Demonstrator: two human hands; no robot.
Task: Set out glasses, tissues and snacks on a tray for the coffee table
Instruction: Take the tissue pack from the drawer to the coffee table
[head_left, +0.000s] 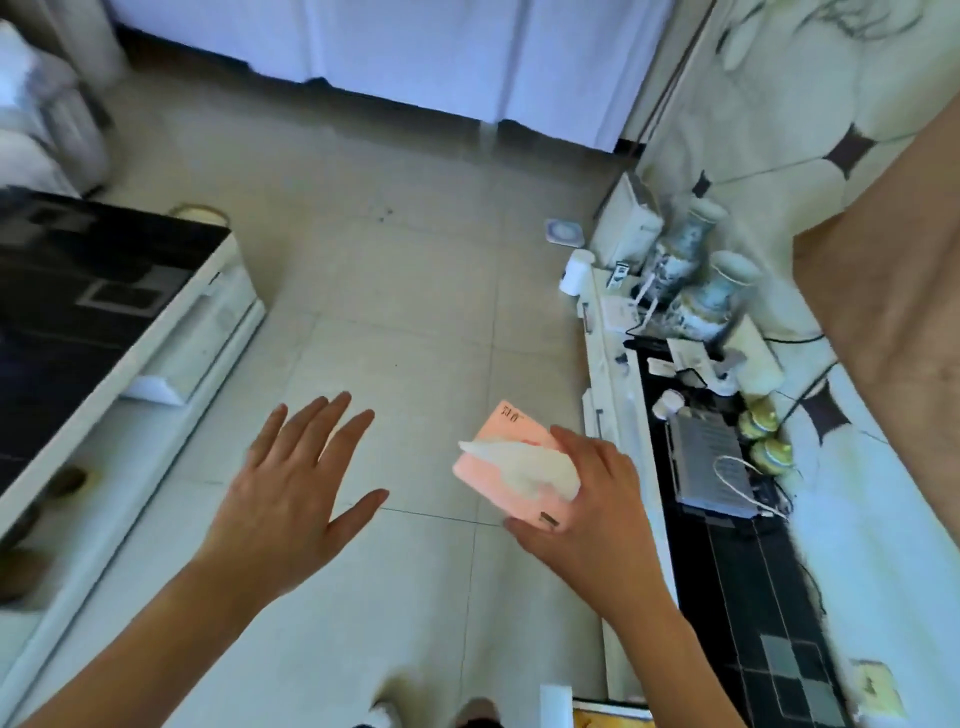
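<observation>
My right hand (587, 499) grips a pink tissue pack (498, 447) from its right side, held in the air above the tiled floor. A white tissue (524, 465) sticks out of the top of the pack. My left hand (291, 488) hovers to the left of the pack, palm down, fingers spread, holding nothing. No tray, glasses or snacks are visible.
A coffee table (104, 332) with a black glass top and white base stands at the left. A long low cabinet (727, 519) on the right carries vases (711, 296), cables, a laptop and small jars. White curtains hang at the back. Open tiled floor lies between the furniture.
</observation>
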